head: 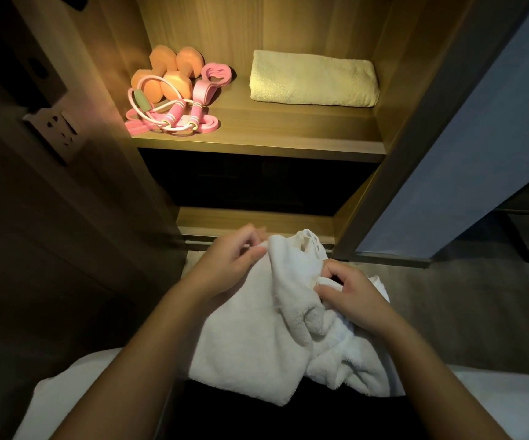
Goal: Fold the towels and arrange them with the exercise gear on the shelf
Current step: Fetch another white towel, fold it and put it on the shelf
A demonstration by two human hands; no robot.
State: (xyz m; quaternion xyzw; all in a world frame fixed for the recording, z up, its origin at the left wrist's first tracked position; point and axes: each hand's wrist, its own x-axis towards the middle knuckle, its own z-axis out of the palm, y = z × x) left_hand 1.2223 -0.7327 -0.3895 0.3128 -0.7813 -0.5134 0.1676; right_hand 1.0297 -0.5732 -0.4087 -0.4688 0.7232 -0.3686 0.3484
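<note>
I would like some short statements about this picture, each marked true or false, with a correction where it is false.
1. The left hand and the right hand both hold the white towel. True.
2. The white towel is neatly folded. False: it is crumpled.
3. A folded towel lies on the right part of the shelf. True.
4. The orange dumbbells rest on the folded towel. False: they sit at the shelf's left, apart from it.
</note>
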